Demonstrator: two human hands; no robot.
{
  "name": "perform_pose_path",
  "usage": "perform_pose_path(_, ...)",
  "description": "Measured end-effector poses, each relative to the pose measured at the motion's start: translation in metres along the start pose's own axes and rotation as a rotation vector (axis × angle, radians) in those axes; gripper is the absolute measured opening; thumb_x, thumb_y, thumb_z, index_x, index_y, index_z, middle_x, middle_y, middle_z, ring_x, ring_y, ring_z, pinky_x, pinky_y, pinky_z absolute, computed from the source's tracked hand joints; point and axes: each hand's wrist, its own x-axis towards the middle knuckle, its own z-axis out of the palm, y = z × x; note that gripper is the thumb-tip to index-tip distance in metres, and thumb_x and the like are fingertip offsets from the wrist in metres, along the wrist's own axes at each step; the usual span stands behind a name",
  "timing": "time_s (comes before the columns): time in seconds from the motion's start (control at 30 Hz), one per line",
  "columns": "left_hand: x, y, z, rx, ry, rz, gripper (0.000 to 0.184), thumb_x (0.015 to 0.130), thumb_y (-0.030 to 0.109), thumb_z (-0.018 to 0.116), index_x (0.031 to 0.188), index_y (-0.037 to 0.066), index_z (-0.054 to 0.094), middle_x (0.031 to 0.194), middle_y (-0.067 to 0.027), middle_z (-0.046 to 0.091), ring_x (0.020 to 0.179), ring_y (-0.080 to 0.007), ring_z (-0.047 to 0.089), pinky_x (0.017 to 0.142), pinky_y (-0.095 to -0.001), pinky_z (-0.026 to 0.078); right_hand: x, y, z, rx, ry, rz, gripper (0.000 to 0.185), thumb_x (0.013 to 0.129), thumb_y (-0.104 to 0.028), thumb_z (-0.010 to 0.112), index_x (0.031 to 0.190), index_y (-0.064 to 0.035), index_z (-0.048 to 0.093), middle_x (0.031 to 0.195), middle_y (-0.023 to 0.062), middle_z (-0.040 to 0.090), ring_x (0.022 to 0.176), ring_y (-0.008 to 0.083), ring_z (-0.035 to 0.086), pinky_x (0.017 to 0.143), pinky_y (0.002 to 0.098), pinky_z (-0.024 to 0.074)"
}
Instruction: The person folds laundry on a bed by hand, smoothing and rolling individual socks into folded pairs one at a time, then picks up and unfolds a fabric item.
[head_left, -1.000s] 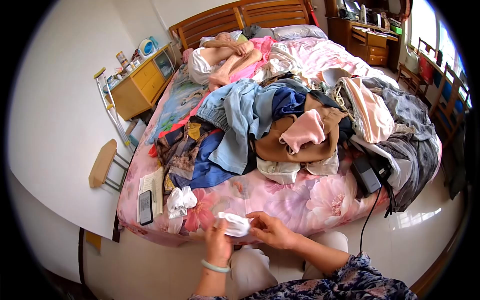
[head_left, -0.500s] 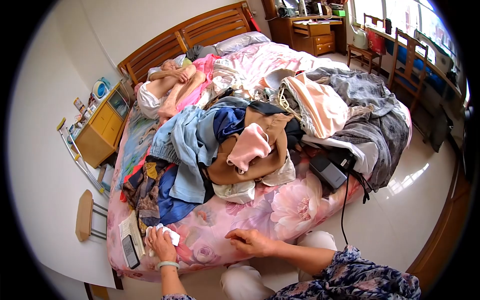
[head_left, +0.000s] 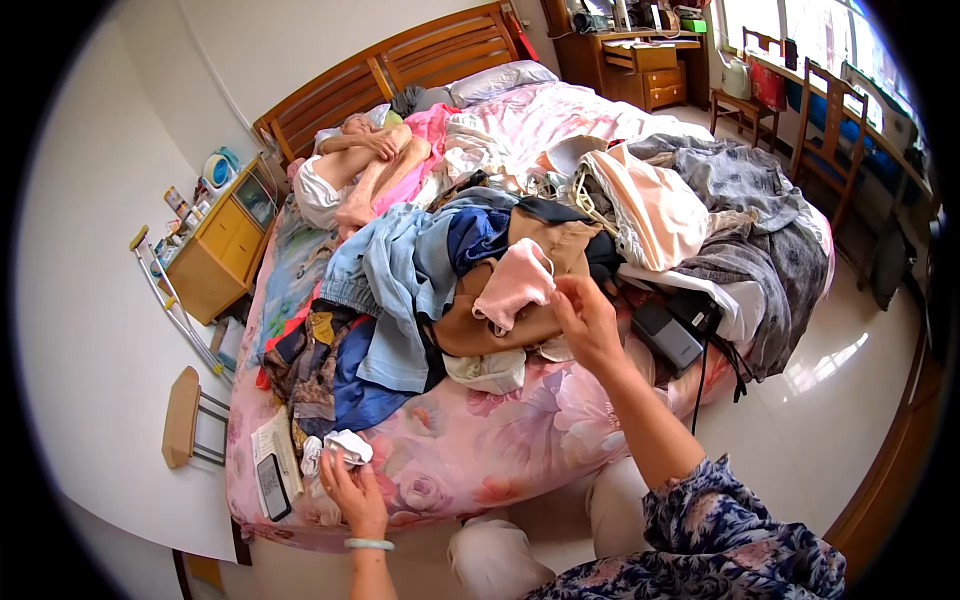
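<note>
My right hand [head_left: 588, 320] reaches over the clothes pile, its thumb and fingers closed on the edge of a pink cloth piece [head_left: 515, 287] with thin loops. Under that piece lies a brown garment [head_left: 480, 322], with a light blue garment [head_left: 397, 290] to its left. My left hand [head_left: 355, 492], wearing a pale bangle, is open just below a bunched white cloth [head_left: 350, 446] on the bed's near left part. Beside the white cloth are a phone [head_left: 272, 487] and an open notebook [head_left: 283, 450].
A person [head_left: 365, 165] lies curled up at the bed's far left. A crutch [head_left: 178, 305] leans by the yellow cabinet [head_left: 225, 240]. A grey box [head_left: 667, 337] with black cables lies on the bed's right part. Wooden chairs [head_left: 828, 140] stand at the right.
My left hand has carried the white cloth left, put it down beside the notebook and opened. My right hand has moved up and forward to the pink piece and closed on it.
</note>
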Motion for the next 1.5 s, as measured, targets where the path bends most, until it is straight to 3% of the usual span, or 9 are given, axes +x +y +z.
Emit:
perform_pose_path(0.17, -0.037, 0.047, 0.009, -0.166, -0.071, 0.079, 0.049, 0.085, 0.015, 0.061, 0.128, -0.003, 0.047, 0.141, -0.0258, 0.036, 0.131, -0.0411, 0.035, 0.108, -0.0466, 0.028, 0.042, 0.021, 0.026, -0.727, 0.015, -0.415, 0.028, 0.085, -0.018, 0.064, 0.106, -0.0012, 0.06, 0.081, 0.0146, 0.061, 0.072, 0.0339, 0.058, 0.07, 0.0386, 0.0487)
perform_pose_path(0.37, -0.061, 0.075, 0.017, -0.648, -0.255, -0.212, 0.045, 0.089, 0.014, 0.06, 0.128, -0.004, 0.046, 0.139, -0.0194, 0.041, 0.129, -0.0313, 0.041, 0.105, -0.0405, 0.034, 0.0, -0.05, 0.038, 0.277, -0.502, 0.156, 0.024, 0.095, -0.025, 0.058, 0.095, -0.0007, 0.062, 0.072, -0.0058, 0.053, 0.066, 0.0013, 0.043, 0.054, 0.0218, 0.0378)
perform_pose_path(0.5, -0.027, 0.116, 0.013, -1.562, -0.27, -0.335, 0.06, 0.088, 0.022, 0.065, 0.137, 0.0, 0.038, 0.139, -0.0109, 0.043, 0.128, -0.0233, 0.042, 0.106, -0.0367, 0.035, -0.057, -0.075, 0.042, 0.612, -0.66, 0.456, 0.02, 0.096, -0.024, 0.058, 0.091, -0.0048, 0.062, 0.072, -0.0097, 0.049, 0.062, -0.0002, 0.04, 0.052, 0.0182, 0.0321)
perform_pose_path(0.67, -0.027, 0.115, -0.004, -1.706, -0.376, -0.309, 0.072, 0.088, 0.057, 0.053, 0.133, 0.001, 0.046, 0.132, -0.0119, 0.053, 0.121, -0.028, 0.052, 0.104, -0.041, 0.04, -0.104, -0.066, 0.048, 0.634, -0.666, 0.508, 0.018, 0.096, -0.022, 0.058, 0.093, -0.0045, 0.063, 0.073, -0.0092, 0.05, 0.062, 0.0002, 0.04, 0.052, 0.0182, 0.0331)
perform_pose_path(0.8, -0.041, 0.1, -0.003, -1.819, -0.232, -0.58, 0.069, 0.091, 0.059, 0.045, 0.133, 0.005, 0.047, 0.133, -0.0145, 0.052, 0.122, -0.0327, 0.051, 0.1, -0.051, 0.042, -0.118, -0.052, 0.06, 0.632, -0.622, 0.405, 0.018, 0.096, -0.02, 0.058, 0.096, -0.0027, 0.063, 0.073, -0.0079, 0.052, 0.063, 0.0016, 0.043, 0.053, 0.0194, 0.0355)
perform_pose_path(0.9, -0.041, 0.098, -0.001, -1.786, -0.405, -0.4, 0.078, 0.085, 0.06, 0.052, 0.137, 0.002, 0.044, 0.138, -0.0124, 0.047, 0.129, -0.0275, 0.043, 0.106, -0.0458, 0.036, -0.126, -0.052, 0.062, 0.466, -0.573, 0.288, 0.017, 0.095, -0.017, 0.057, 0.098, -0.0011, 0.062, 0.071, -0.0048, 0.053, 0.063, 0.0031, 0.045, 0.054, 0.0211, 0.0381)
perform_pose_path(1.17, -0.048, 0.111, 0.018, -2.246, -0.369, -0.591, 0.066, 0.087, 0.04, 0.062, 0.137, 0.001, 0.041, 0.137, -0.0126, 0.048, 0.129, -0.028, 0.043, 0.109, -0.0478, 0.033, -0.152, -0.037, 0.064, 0.236, -0.431, 0.134, 0.015, 0.091, -0.012, 0.061, 0.101, -0.0012, 0.062, 0.071, 0.0089, 0.06, 0.061, 0.012, 0.055, 0.054, 0.0283, 0.0446)
perform_pose_path(1.23, -0.047, 0.119, 0.027, -1.483, -0.26, -0.45, 0.048, 0.091, 0.019, 0.061, 0.133, 0.002, 0.044, 0.13, -0.0113, 0.052, 0.12, -0.0262, 0.051, 0.103, -0.0456, 0.041, -0.152, -0.036, 0.064, 0.229, -0.439, 0.091, 0.016, 0.09, -0.013, 0.061, 0.102, -0.0013, 0.062, 0.072, 0.0107, 0.061, 0.062, 0.0139, 0.057, 0.056, 0.0292, 0.046)
perform_pose_path(1.5, -0.044, 0.126, 0.012, -1.712, -0.371, -0.551, 0.039, 0.092, 0.008, 0.054, 0.13, 0.006, 0.045, 0.126, -0.0106, 0.055, 0.118, -0.0276, 0.054, 0.097, -0.0464, 0.047, -0.128, -0.016, 0.05, 0.905, -0.674, 0.79, 0.061, 0.096, -0.047, 0.049, 0.138, -0.0049, 0.037, 0.13, 0.0145, 0.05, 0.118, 0.0262, 0.05, 0.098, 0.0413, 0.0427)
